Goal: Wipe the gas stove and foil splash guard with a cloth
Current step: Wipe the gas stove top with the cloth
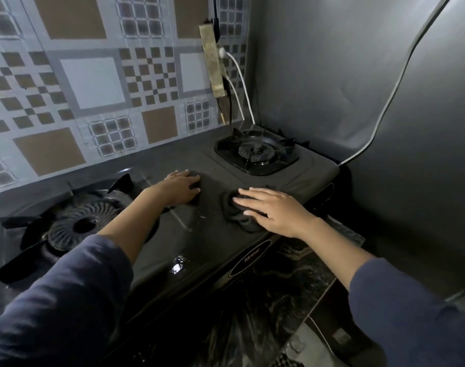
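Wiping gas stove (210,250) between burners: right hand (272,209) fingers flat on dark cloth (238,211), left hand (182,188) gripping cloth edge; press evenly, overlap strokes.

Open stove top (212,242) between two raised burner grates (67,221); splash guard (93,83) close behind.

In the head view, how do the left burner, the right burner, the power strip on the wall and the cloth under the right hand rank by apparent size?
1. left burner, though it is nearest the camera
2. right burner
3. power strip and cloth: too alike to rank, and the right hand partly covers the cloth.
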### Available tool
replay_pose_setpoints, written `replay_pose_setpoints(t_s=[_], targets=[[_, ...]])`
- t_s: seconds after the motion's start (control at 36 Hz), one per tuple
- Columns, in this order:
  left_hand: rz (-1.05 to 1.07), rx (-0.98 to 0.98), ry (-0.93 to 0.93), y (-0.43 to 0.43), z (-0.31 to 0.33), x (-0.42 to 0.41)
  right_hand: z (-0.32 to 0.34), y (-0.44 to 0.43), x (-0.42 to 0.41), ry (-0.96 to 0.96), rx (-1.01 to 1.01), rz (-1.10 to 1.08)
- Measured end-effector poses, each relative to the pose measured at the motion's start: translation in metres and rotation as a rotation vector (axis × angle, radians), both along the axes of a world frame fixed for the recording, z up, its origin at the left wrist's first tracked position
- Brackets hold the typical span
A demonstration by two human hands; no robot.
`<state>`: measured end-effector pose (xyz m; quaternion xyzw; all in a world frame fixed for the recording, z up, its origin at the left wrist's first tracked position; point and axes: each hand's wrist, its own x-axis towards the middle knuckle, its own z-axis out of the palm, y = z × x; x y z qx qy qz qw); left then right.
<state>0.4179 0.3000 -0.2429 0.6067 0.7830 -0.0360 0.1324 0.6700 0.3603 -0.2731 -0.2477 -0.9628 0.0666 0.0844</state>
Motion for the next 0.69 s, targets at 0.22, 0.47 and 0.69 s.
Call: replay_pose_setpoints(t_s=[0.22, 0.47, 0.69], targets=[[0.051, 0.048, -0.085, 0.016, -0.008, 0.030, -0.002, 0.050, 0.034, 0.034, 0.013, -0.086], [0.115, 0.105, -0.107, 0.026, -0.014, 0.040, -0.003, 0.096, 0.061, 0.048, 0.005, -0.205], [0.161, 0.143, -0.117, 0.027, -0.022, 0.040, -0.012, 0.131, 0.080, 0.137, -0.014, -0.348]])
